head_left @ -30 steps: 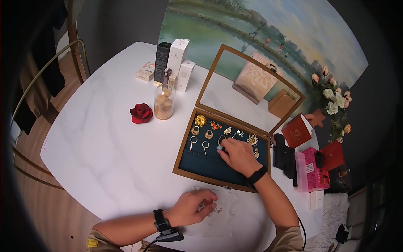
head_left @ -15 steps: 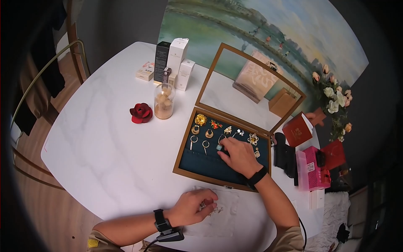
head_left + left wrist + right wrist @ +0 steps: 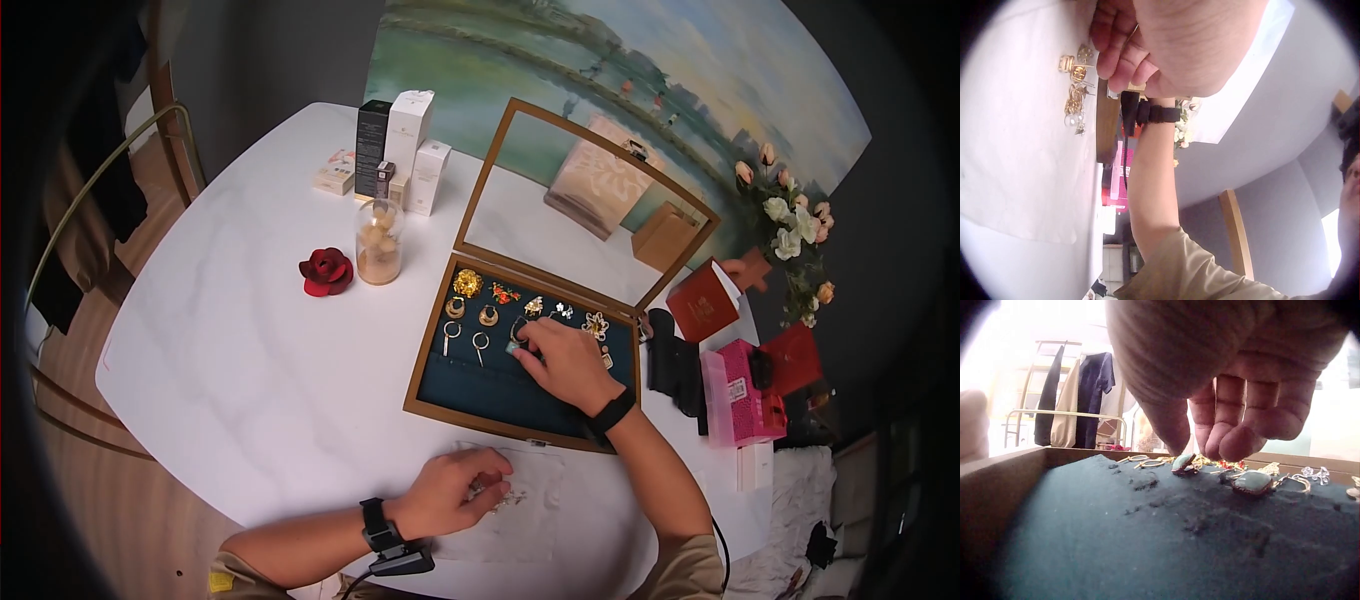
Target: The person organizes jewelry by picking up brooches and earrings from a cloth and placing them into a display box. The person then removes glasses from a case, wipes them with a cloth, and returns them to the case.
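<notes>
In the head view, a wooden jewellery box (image 3: 455, 410) with a dark teal lining stands with its glazed lid raised. Over its middle, my right hand (image 3: 570, 363) pinches an earring with a turquoise stone (image 3: 513, 347). The right wrist view has the thumb tip right at this tilted stone (image 3: 1183, 462), and a second turquoise stone (image 3: 1252, 482) lying below the fingers. Gold hoop earrings (image 3: 480, 346) and brooches line the box's left and back. My left hand (image 3: 445, 495) is loosely curled beside a small pile of gold and pearl jewellery (image 3: 1075, 100) on a clear sheet (image 3: 540, 520).
On the table's left side are a red fabric rose (image 3: 326, 272), a glass dome (image 3: 379, 240) and several cosmetic boxes (image 3: 408, 130). Past the jewellery box on the right stand a red box (image 3: 703, 300), a dark pouch (image 3: 675, 360) and a pink box (image 3: 740, 390).
The head view has shifted slightly. Both hands keep nearly the same places, the right fingers making only small movements at the turquoise earring.
</notes>
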Motion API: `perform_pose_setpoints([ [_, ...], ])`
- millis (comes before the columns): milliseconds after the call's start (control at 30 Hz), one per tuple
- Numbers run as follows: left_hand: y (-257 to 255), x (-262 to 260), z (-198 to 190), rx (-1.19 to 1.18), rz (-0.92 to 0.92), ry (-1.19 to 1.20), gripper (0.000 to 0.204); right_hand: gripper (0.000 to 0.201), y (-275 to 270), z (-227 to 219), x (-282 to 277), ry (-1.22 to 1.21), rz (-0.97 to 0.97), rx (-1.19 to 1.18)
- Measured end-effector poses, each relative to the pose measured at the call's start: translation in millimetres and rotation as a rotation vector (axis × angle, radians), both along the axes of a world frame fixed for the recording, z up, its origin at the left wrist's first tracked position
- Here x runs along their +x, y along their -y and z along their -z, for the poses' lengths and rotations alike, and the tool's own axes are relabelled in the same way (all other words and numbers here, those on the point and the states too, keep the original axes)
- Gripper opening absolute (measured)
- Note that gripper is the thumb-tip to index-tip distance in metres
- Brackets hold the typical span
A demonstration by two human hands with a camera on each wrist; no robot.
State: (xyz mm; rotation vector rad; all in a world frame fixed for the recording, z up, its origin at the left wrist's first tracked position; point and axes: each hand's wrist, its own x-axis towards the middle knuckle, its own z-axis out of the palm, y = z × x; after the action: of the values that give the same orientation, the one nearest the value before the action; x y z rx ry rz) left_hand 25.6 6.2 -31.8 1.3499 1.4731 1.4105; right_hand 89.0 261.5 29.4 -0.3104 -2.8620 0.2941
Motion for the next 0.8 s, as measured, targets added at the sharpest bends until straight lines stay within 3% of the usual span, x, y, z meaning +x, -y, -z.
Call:
perform_pose_setpoints([
  [800, 1.4, -1.3, -3.2, 0.002, 0.004, -0.026, 0.018, 0.023, 3.2, -10.7, 4.5, 0.024, 0.024, -0.047],
])
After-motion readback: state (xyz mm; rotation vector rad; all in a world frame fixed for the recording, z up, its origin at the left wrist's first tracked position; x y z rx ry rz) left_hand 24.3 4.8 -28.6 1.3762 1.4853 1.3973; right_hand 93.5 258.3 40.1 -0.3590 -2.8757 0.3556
